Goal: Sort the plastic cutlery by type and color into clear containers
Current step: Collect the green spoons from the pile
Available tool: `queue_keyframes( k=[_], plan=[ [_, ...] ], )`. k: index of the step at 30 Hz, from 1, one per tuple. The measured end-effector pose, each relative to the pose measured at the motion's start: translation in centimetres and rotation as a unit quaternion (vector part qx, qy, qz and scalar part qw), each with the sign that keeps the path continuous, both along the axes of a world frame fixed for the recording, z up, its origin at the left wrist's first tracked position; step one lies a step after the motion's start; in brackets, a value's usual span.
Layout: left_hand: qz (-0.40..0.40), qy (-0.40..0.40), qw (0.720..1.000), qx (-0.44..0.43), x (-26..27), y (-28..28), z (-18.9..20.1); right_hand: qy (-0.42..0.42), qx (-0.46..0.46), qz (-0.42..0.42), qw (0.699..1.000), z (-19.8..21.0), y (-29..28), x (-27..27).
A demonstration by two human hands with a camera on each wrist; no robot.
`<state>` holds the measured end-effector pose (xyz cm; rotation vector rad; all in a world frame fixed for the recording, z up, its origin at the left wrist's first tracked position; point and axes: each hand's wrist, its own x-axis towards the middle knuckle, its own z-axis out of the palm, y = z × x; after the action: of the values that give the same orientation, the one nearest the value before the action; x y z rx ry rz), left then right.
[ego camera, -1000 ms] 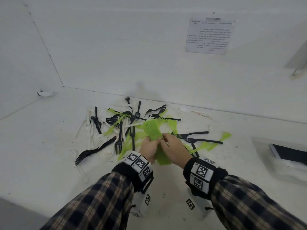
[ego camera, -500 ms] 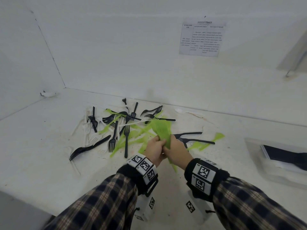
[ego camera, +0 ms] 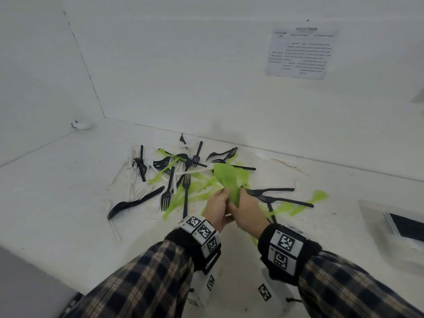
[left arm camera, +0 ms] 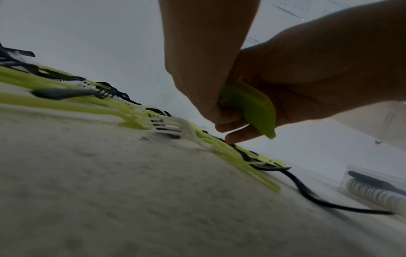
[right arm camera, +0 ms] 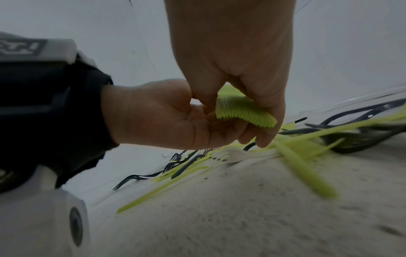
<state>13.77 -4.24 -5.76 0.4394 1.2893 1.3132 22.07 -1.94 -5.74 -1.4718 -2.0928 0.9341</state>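
The white tabletop [ego camera: 57,203] lies bare toward nine o'clock of the hands and along the near edge at six. From ten through two o'clock a tangled pile of black forks [ego camera: 187,187], green cutlery [ego camera: 199,187] and white forks [ego camera: 137,191] blocks the surface, reaching almost to the back wall [ego camera: 206,76]. At three o'clock a clear container [ego camera: 394,223] stands apart, with open tabletop between it and the pile.

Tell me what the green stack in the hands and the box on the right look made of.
Green stack: thin, matte, slightly translucent plastic, judging by its even lime colour and the fine nested edges seen from the right wrist. Both the left hand and the right hand grip it. Box: likely clear, glossy plastic, since its dark contents show through the wall.
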Motion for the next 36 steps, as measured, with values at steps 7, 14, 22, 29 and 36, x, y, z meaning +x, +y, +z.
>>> queue_keyframes(
  k=[7, 14, 22, 29, 36],
  plan=[
    [-0.034, 0.059, 0.997, -0.045, -4.4, 1.4, 0.1, 0.032, -0.044, 0.019, 0.998, 0.8, 0.1, -4.6],
    [0.002, 0.081, 0.995, -0.054, -9.4, 2.9, -0.9, 0.080, -0.063, 0.023, 0.995, 0.6, 0.5, -9.3],
    [0.070, 0.102, 0.992, -0.035, -13.4, 3.5, -1.7, -0.025, -0.042, 0.051, 0.997, -0.2, 2.7, -12.2],
    [0.132, 0.036, 0.990, -0.036, -17.7, 3.0, -0.3, -0.137, 0.036, 0.115, 0.983, -0.8, 6.6, -16.1],
    [0.128, 0.061, 0.990, -0.007, -21.0, 3.0, -0.5, -0.242, 0.032, 0.195, 0.950, -0.7, 8.8, -19.7]
  ],
)
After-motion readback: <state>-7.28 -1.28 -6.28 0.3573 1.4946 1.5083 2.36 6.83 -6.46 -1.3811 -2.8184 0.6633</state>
